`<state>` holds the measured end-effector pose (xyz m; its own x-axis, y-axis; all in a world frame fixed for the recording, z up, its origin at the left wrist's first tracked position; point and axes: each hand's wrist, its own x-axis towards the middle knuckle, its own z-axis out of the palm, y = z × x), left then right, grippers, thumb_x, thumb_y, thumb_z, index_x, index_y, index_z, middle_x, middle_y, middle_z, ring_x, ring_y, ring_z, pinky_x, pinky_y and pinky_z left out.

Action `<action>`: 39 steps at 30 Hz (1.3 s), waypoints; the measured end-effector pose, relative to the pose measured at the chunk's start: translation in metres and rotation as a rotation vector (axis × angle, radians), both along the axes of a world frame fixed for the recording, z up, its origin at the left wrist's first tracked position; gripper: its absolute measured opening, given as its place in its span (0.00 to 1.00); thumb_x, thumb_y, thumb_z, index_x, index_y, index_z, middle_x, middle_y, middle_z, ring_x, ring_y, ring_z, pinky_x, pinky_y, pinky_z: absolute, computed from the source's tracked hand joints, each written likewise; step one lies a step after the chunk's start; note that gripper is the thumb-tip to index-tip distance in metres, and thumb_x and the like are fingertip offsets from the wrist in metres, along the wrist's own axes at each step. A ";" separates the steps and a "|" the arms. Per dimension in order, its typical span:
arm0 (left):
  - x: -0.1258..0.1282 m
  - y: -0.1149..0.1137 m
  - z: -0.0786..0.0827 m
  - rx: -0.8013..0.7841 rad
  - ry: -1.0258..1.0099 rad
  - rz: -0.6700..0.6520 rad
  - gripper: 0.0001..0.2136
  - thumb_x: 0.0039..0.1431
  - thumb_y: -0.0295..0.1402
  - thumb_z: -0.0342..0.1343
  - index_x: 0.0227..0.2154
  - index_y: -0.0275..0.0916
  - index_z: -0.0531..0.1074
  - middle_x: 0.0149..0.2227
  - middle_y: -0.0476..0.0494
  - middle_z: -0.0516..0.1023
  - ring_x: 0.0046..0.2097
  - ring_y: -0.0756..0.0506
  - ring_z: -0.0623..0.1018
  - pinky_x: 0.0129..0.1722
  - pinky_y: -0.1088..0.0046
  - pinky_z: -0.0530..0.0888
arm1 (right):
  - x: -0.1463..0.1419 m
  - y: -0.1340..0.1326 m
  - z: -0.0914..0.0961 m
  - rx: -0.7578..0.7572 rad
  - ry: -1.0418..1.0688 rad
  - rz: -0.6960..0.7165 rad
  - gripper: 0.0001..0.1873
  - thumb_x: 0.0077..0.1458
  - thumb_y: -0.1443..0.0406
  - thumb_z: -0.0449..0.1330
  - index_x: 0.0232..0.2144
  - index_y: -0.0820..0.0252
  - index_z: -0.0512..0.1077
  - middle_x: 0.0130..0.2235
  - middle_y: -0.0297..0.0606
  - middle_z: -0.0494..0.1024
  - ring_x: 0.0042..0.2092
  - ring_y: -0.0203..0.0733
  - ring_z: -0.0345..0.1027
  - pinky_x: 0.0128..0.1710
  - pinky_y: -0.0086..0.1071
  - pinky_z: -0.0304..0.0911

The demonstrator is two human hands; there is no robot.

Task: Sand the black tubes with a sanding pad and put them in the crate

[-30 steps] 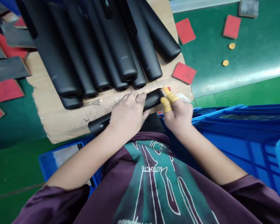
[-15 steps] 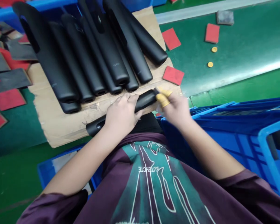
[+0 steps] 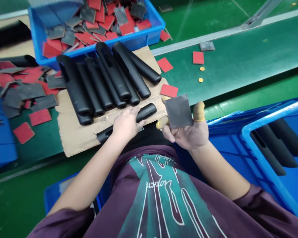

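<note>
At the right, a blue crate [image 3: 294,183] holds black tubes [image 3: 283,145]. Left hand [image 3: 125,125] is curled over a separate tube [image 3: 147,111] beneath it. Right hand [image 3: 192,134], palm up, open, supports a grey square [image 3: 179,111] beside that tube's end. Beyond, a blue bin [image 3: 152,35] contains red and grey pads [image 3: 126,29].

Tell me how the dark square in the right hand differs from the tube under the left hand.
The square is flat and four-cornered; the tube is long and rounded. The square looks dull grey; the tube, black and slightly shiny. The square lies on the open right hand; the tube is under the left hand. Both are dark.
</note>
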<state>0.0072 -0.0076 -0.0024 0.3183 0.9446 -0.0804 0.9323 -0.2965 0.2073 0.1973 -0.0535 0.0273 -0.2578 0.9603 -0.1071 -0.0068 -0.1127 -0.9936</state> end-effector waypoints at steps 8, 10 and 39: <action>0.004 -0.004 0.014 -0.104 0.020 0.048 0.23 0.61 0.38 0.59 0.58 0.40 0.69 0.55 0.38 0.76 0.56 0.37 0.76 0.55 0.64 0.74 | -0.002 -0.014 -0.013 -0.232 0.323 -0.147 0.27 0.46 0.44 0.60 0.37 0.59 0.74 0.31 0.43 0.82 0.28 0.42 0.74 0.22 0.30 0.64; 0.005 -0.006 0.015 -0.095 0.024 0.058 0.23 0.61 0.39 0.59 0.58 0.40 0.69 0.55 0.38 0.76 0.57 0.37 0.76 0.55 0.63 0.74 | -0.004 -0.013 -0.018 -0.228 0.263 -0.262 0.25 0.42 0.45 0.65 0.29 0.60 0.74 0.24 0.39 0.78 0.22 0.38 0.68 0.20 0.28 0.60; -0.011 -0.022 0.012 -0.139 -0.076 0.010 0.20 0.61 0.41 0.60 0.53 0.36 0.70 0.52 0.36 0.76 0.55 0.38 0.76 0.52 0.62 0.75 | -0.078 0.047 0.064 0.956 0.261 -0.978 0.14 0.51 0.51 0.63 0.27 0.53 0.71 0.23 0.30 0.67 0.21 0.37 0.64 0.17 0.33 0.59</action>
